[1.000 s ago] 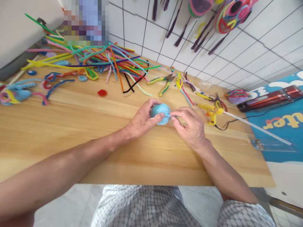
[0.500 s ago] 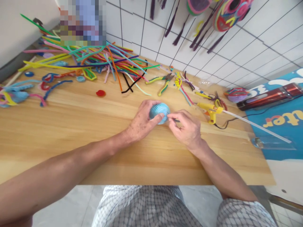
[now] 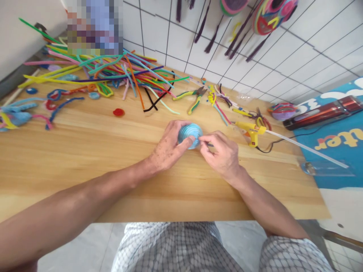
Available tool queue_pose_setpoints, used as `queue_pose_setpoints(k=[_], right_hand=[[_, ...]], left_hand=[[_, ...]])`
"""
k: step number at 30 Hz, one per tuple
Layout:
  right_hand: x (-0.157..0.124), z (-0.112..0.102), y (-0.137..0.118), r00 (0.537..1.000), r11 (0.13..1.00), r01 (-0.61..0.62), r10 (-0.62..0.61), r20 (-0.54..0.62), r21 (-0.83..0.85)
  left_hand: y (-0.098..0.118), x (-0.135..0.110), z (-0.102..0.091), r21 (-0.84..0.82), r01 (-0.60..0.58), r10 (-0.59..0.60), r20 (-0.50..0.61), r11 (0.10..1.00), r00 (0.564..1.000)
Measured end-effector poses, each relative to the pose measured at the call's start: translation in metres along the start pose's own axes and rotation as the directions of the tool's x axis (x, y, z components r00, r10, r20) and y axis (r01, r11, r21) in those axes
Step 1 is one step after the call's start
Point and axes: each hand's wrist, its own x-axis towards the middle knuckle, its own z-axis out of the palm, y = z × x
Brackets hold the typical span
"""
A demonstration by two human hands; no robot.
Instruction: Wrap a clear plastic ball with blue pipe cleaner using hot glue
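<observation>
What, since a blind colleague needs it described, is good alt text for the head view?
A left hand holds a round, blue coiled piece while the right hand pinches at its edge, over a wooden table. Nearby lie colourful pipe cleaners, pliers and a yellow glue gun.

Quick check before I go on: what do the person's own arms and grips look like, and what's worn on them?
The left grip and right grip are human hands, with no gloves or cables. No watch shows on either wrist. The right arm has a pale sleeve with a dark grid pattern; the left arm is bare as far as it shows.
</observation>
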Motion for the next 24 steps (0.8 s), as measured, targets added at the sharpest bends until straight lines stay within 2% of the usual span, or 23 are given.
queue_pose_setpoints(k=[11, 24], right_hand=[[-0.0014, 0.0007, -0.0039, 1.000, 1.000, 0.010, -0.010, -0.007, -0.018], [-0.0036, 0.0021, -0.0015, 1.000, 1.000, -0.001, 0.001, 0.029, -0.024]], left_hand=[[-0.0047, 0.0005, 0.0018, -0.009, -0.018, 0.018, 0.013, 1.000, 1.000], [-0.0044, 0.0006, 0.0065, -0.204, 0.126, -0.132, -0.017, 0.971, 0.991]])
